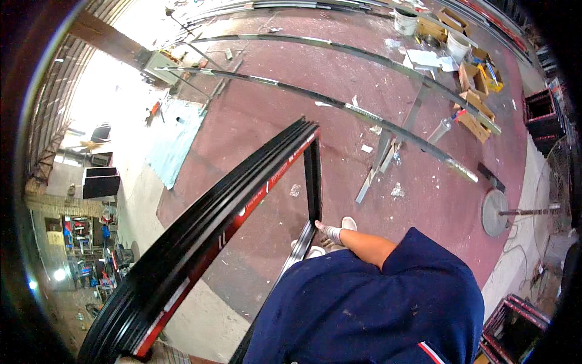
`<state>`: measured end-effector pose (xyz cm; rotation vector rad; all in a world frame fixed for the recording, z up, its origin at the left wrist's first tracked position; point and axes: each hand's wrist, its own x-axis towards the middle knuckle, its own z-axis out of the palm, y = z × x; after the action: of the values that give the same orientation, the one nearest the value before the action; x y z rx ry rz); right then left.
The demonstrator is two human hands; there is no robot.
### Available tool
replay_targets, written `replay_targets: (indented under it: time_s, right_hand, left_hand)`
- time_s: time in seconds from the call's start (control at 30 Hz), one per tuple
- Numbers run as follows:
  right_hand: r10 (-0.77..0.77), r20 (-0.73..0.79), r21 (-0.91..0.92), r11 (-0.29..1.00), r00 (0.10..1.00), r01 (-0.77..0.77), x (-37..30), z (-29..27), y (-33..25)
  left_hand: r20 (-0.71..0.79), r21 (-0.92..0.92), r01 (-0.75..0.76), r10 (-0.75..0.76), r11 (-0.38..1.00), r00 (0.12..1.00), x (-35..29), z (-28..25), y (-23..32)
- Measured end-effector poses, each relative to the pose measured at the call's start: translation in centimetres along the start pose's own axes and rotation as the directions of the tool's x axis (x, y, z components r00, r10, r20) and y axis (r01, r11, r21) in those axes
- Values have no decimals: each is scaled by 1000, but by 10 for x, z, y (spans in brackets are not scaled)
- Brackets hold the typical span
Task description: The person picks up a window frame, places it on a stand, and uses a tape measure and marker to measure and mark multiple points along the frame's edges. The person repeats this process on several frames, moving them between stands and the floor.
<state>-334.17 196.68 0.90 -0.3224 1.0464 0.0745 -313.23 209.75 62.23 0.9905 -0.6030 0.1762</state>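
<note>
A large black frame [209, 209] of grooved metal profiles, like a window frame, stands tilted in front of me. Red printed tape runs along its long near bar. My right hand [332, 235], in a pale knitted glove with bare fingertips, grips the frame's far corner near my body, with the thumb on the bar. My left hand [162, 353] shows only in part at the bottom edge. It is against the lower left end of the frame, its fingers mostly hidden behind the bar.
Two long metal rails [321, 97] lie across stands ahead over a dark red floor. A caulking gun [441, 128] leans by cardboard boxes [476, 115] and white buckets [405, 22]. A round stand base [495, 212] is at the right; a light blue cloth [176, 139] lies left.
</note>
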Motion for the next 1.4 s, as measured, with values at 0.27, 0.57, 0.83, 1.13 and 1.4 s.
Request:
replay_targets:
  time_s: [0.27, 0.57, 0.83, 1.13, 1.4]
  right_hand:
    - [65, -67, -146, 986, 996, -75, 53, 18, 6]
    - [-20, -60, 313, 949, 998, 38, 179, 117, -12]
    - [-481, -13, 850, 456, 877, 262, 151, 267, -137]
    - [-613, -196, 880, 234, 765, 413, 47, 255, -199]
    - [-559, -591, 728, -60, 581, 683, -100, 176, -178]
  left_hand:
    - [145, 35, -169, 162, 985, 976, 44, 25, -60]
    - [4, 76, -274, 274, 959, 962, 165, 45, -53]
    - [54, 27, -286, 284, 958, 957, 193, 8, -71]
    - [223, -106, -40, 63, 994, 973, 220, 29, -127]
    - [456, -105, 154, -90, 982, 885, 294, 101, -192]
